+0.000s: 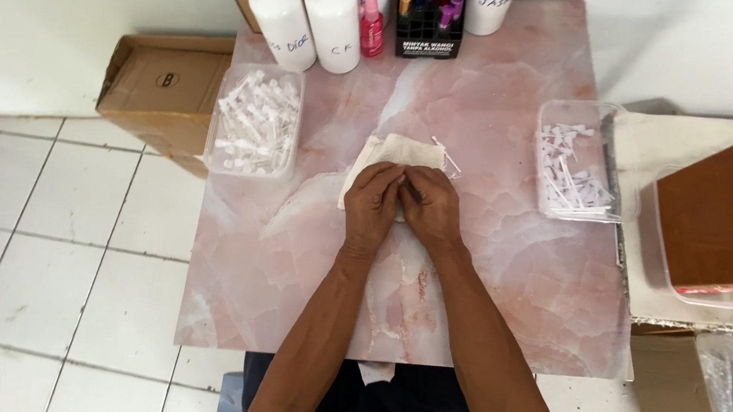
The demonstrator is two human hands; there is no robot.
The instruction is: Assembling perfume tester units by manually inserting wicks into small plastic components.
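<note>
A: Where is the cloth (391,158)?

B: Middle of the pink table (469,284), lying flat, partly under both hands. One small white stick piece (449,158) just beside its right corner.

A: And the grip?

B: Left hand (372,202) and right hand (430,206) touching each other, fingers curled narrow, tips meeting over the near edge of the cloth. Perhaps pinching something small between them, but hidden by the knuckles, so cannot tell what, or whether closed on anything.

A: Step in hand, then?

B: Most likely fine work with a tiny part on top of the cloth; nothing more sure than that.

A: Around it?

B: Left tray (264,70) full of small clear vials, right tray (561,211) with thin white stick pieces, both well apart from the hands. White bottles (334,16) at the far edge.

A: Needs for a next move?

B: As a judgement only: steady fingertips, light pressure, and a reach sideways to either tray without dragging the cloth along.
</note>
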